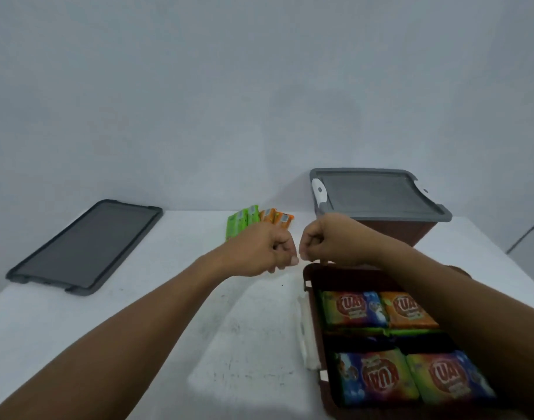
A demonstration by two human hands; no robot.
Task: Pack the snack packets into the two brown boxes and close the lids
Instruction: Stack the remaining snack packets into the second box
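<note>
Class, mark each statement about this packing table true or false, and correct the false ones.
1. The far brown box has a grey lid on it. True.
2. The near brown box is empty. False: snack packets lie inside it.
3. A loose lid lies on the left side of the table. True.
4. The left hand holds a green packet. False: its fingers are curled with nothing seen in them, and the green packets lie on the table behind it.
5. The right hand has curled fingers. True.
</note>
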